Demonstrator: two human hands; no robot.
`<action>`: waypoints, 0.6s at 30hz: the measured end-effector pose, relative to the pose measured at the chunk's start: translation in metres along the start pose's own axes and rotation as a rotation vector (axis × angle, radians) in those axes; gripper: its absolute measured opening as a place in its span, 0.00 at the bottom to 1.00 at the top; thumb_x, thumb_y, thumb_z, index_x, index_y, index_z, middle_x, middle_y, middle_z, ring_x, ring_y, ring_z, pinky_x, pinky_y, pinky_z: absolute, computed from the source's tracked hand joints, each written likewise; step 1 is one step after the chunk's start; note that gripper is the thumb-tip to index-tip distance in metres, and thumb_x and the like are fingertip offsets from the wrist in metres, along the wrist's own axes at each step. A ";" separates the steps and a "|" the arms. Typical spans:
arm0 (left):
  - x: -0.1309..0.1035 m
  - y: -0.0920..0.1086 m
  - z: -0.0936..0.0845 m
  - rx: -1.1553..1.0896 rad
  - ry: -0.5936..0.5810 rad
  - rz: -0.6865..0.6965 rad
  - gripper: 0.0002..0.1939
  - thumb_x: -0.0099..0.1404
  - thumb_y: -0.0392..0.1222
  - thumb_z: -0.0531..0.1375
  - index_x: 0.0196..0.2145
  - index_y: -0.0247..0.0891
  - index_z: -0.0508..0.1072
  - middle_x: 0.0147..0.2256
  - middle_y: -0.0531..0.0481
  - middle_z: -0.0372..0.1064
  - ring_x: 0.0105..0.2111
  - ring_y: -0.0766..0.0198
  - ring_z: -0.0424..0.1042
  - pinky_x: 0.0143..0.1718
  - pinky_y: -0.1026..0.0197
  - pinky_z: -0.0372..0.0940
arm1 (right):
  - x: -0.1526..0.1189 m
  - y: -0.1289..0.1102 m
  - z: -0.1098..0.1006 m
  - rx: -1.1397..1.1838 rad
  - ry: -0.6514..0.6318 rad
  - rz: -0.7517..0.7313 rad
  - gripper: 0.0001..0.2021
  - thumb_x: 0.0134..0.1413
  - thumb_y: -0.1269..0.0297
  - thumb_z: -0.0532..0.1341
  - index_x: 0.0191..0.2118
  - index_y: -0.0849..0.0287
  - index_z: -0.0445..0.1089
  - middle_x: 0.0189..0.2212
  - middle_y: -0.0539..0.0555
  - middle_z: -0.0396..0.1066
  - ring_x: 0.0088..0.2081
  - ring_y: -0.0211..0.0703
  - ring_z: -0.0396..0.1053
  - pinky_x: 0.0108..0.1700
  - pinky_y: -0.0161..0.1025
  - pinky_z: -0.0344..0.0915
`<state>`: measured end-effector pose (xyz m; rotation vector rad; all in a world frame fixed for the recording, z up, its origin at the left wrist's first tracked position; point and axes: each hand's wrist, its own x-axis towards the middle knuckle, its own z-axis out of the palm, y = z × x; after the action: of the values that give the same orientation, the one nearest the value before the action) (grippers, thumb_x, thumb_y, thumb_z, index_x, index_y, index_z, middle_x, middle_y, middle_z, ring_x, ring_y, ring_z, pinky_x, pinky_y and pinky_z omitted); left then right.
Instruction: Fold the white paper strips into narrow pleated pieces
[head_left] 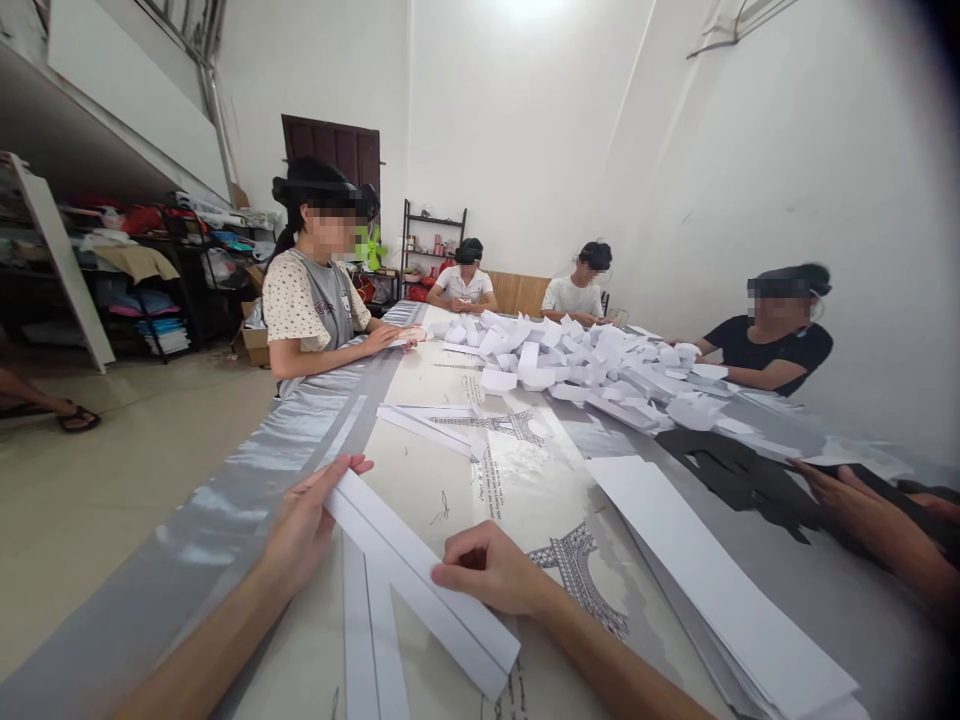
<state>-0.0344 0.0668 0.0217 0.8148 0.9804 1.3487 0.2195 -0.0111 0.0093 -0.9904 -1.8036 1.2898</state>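
From where I'm standing, a single head-worn camera is looking forward and down the long tabletop covered in grey-and-cream printed cloth point(420, 485). It is hanging close above a white paper strip with a dark lengthwise line point(397, 545), while its wide view is reaching a dark maroon door point(334, 138) and plain white wall point(517, 150) well beyond.

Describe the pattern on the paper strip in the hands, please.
The paper strip is white with a dark line running lengthwise, best seen in the head view.
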 end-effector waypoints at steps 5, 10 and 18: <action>-0.009 -0.003 0.008 0.043 -0.001 -0.015 0.22 0.55 0.57 0.74 0.40 0.36 0.83 0.51 0.43 0.77 0.56 0.54 0.71 0.42 0.67 0.69 | 0.001 -0.003 0.004 -0.033 0.028 -0.022 0.24 0.60 0.50 0.65 0.20 0.59 0.61 0.21 0.45 0.52 0.24 0.33 0.49 0.26 0.36 0.45; -0.012 -0.001 0.013 -0.044 -0.020 -0.046 0.23 0.53 0.56 0.75 0.40 0.38 0.82 0.46 0.45 0.79 0.47 0.57 0.76 0.37 0.67 0.69 | 0.002 0.000 0.008 -0.027 0.124 -0.034 0.23 0.58 0.49 0.66 0.20 0.60 0.67 0.21 0.47 0.58 0.25 0.35 0.53 0.26 0.37 0.48; -0.037 -0.013 0.028 0.177 -0.247 -0.112 0.21 0.57 0.56 0.72 0.39 0.36 0.83 0.43 0.41 0.80 0.43 0.53 0.78 0.41 0.60 0.71 | 0.003 0.002 0.009 -0.010 0.151 -0.027 0.22 0.58 0.49 0.67 0.21 0.60 0.68 0.20 0.47 0.59 0.24 0.34 0.53 0.26 0.36 0.47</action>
<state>-0.0022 0.0310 0.0245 1.0189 0.9440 1.0475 0.2110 -0.0120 0.0058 -1.0361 -1.7040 1.1592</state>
